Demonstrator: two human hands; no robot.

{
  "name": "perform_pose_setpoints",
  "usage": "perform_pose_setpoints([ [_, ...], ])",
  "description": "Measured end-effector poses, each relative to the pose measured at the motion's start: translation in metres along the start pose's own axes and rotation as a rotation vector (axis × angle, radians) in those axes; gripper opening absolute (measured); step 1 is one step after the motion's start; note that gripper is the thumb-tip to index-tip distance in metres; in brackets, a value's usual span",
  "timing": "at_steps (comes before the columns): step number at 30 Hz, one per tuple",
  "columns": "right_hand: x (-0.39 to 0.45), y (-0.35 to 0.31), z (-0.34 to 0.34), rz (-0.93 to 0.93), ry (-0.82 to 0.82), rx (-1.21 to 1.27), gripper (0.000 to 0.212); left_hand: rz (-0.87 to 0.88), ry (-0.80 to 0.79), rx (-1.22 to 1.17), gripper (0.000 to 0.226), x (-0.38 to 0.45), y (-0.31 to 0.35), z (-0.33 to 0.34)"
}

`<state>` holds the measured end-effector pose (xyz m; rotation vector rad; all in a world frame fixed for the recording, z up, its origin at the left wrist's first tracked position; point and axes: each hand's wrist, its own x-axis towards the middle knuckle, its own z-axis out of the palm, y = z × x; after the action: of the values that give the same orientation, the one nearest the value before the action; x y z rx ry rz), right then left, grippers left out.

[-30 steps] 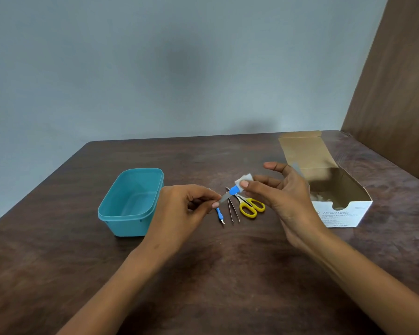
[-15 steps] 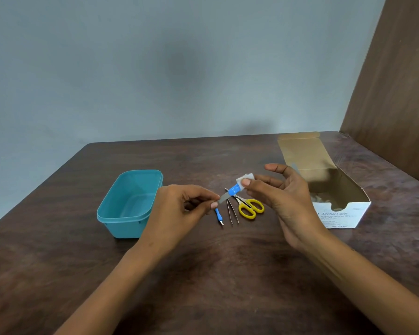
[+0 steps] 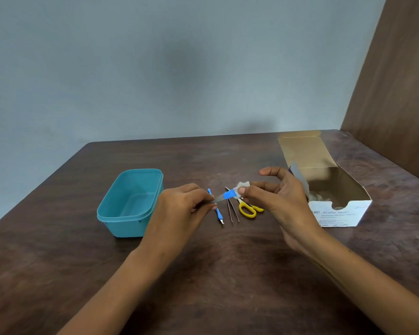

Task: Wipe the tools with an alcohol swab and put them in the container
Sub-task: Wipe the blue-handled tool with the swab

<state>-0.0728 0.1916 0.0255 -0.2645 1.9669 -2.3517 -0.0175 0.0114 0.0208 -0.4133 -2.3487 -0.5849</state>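
Above the table (image 3: 228, 274), your left hand (image 3: 182, 209) pinches the metal end of the blue-handled tool (image 3: 228, 195); your right hand (image 3: 278, 197) pinches the white swab (image 3: 242, 186) further along its handle than before. Teal plastic container (image 3: 131, 204) sits left, empty. Blue pusher (image 3: 218, 212), tweezers (image 3: 232, 210), yellow scissors (image 3: 248, 209) lie beneath, probably untouched. Cardboard swab box (image 3: 334, 213) right.

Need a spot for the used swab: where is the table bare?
Bare: the near table between the forearms, the strip behind the tub, and left of the tub. Crowded: between tub and swab box, where both hands, pusher, tweezers and scissors cluster.
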Motion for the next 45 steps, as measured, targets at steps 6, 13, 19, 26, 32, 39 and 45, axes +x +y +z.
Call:
perform_pose_setpoints([
  [6,-0.001,-0.001,0.002,0.043,-0.015,-0.044,0.055,0.051,-0.026,0.079,0.017,0.002,-0.004,-0.003],
  [13,0.0,-0.005,0.001,0.043,0.034,-0.024,0.053,0.116,-0.023,0.11,0.022,0.002,-0.005,-0.003],
  [19,0.001,-0.008,0.0,0.032,0.027,0.035,0.048,0.131,-0.003,0.125,0.018,0.002,-0.006,-0.003],
  [26,-0.001,-0.009,0.0,0.013,-0.029,0.187,0.041,-0.063,0.043,-0.189,0.011,0.0,-0.002,0.002],
  [32,-0.002,-0.009,0.0,-0.024,-0.064,0.087,0.043,-0.431,-0.043,-0.613,0.007,0.0,0.007,0.006],
  [39,-0.004,-0.006,0.003,0.018,-0.098,-0.006,0.047,-0.465,-0.098,-0.712,0.007,0.001,0.009,0.006],
  [45,0.0,-0.011,-0.001,0.011,-0.013,0.1,0.052,-0.482,-0.143,-0.739,0.008,0.002,0.006,0.003],
])
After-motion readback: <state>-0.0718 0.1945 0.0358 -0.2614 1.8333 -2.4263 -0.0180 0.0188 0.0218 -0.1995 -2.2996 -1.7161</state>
